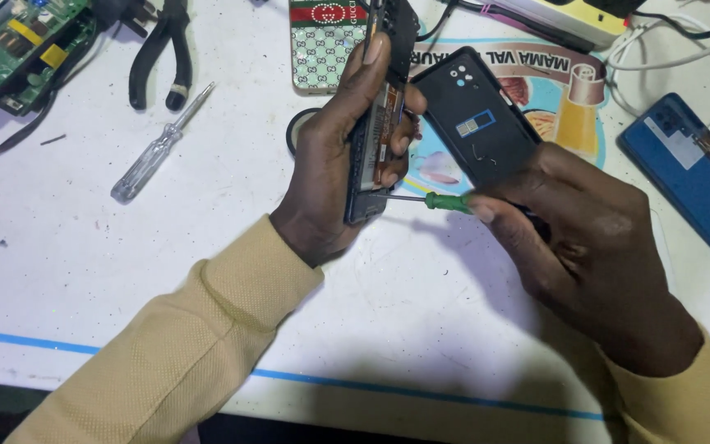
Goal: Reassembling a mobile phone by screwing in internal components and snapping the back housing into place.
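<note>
On white counter, above its middle: opened phone stands on edge, clamped in left hand, fingers wrapped tight around its frame. Detached black back cover leans just beside, touching right hand. Right fingers pinched shut on green-handled screwdriver, tip at phone's lower edge. Phone judged light, stiff, slick-sided; exposed board fragile, so hold by frame edges only. Screwdriver slim, light; pinch at handle.

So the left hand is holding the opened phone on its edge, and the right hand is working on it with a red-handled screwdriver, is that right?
Not quite: the head view shows the screwdriver in the right hand has a green handle, not red. The rest holds: the left hand grips the opened phone on its edge, and the screwdriver's tip points at the phone's lower end.
</note>
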